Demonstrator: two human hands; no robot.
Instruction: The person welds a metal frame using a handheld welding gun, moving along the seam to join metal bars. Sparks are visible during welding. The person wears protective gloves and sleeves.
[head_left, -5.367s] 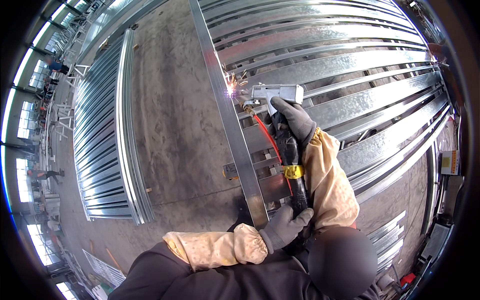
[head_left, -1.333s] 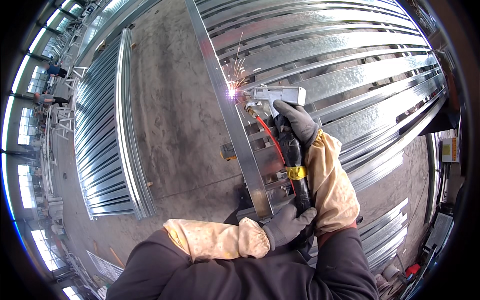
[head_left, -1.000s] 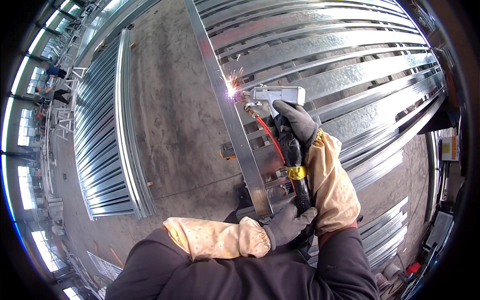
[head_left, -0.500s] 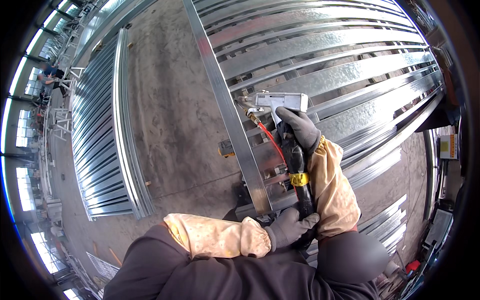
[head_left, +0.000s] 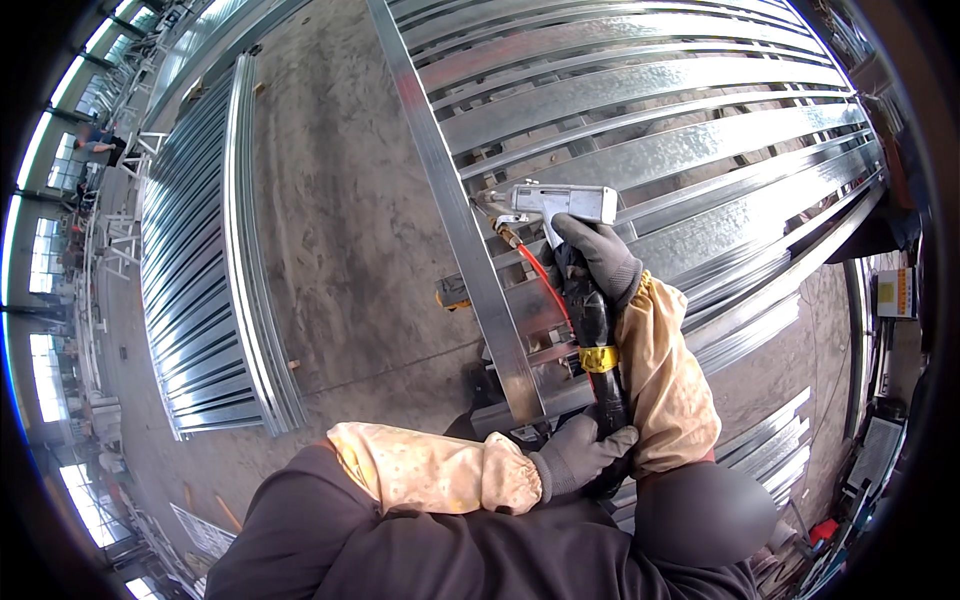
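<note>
A silver handheld welding gun (head_left: 582, 203) points left, its nozzle close to the right side of a long metal beam (head_left: 439, 170); contact cannot be made out. Wrapped round the gun's grip is my gloved right hand (head_left: 600, 255). From the grip a thick black-taped cable (head_left: 583, 308) runs down toward my body, with a gold band (head_left: 598, 360) round it. My gloved left hand (head_left: 580, 455) closes on this cable lower down. Beside it curves a thin red hose (head_left: 541, 275), joined to the gun by a brass fitting. Tan sleeve covers are on both forearms.
Several galvanized metal slats (head_left: 650, 140) lie crosswise to the right of the beam. On the left a stack of ribbed metal profiles (head_left: 200, 270) rests on the floor. A yellow and black tool (head_left: 455, 292) shows behind the beam. Another person (head_left: 97, 147) is far left.
My view has shifted very slightly. Both hands, the welding gun and the cable keep their places. The far person at left has changed posture a little.
</note>
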